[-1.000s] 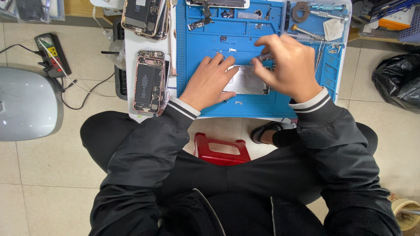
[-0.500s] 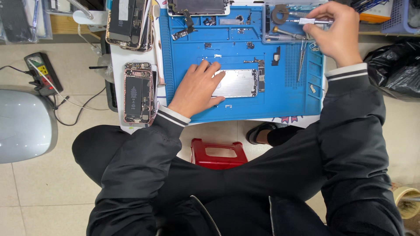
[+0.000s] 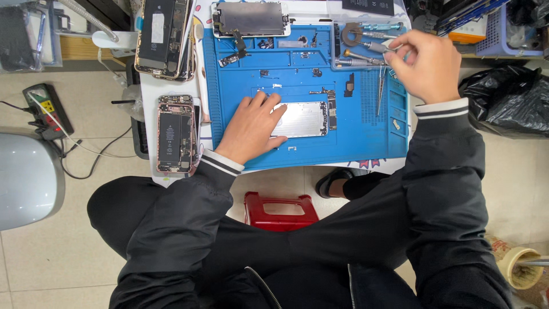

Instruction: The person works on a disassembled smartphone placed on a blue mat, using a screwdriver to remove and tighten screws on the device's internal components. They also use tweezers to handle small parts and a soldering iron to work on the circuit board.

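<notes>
While the left hand (image 3: 251, 129) lies flat, fingers spread, on the blue work mat (image 3: 354, 146), its fingertips rest on the left edge of a silver phone plate (image 3: 303, 119) that sits in the middle of the mat; that grip is open and pressing, not grasping. Up at the mat's far right corner, the right hand (image 3: 426, 66) has its fingers pinched shut on a slim silver screwdriver (image 3: 374, 47), which lies among other tools in the tray there. Tweezers (image 3: 380, 88) rest just below it. On the white table left of the mat lies an opened phone body (image 3: 174, 134) showing its battery, with more phones (image 3: 163, 37) stacked above. A red stool (image 3: 280, 210) stands below the table.
</notes>
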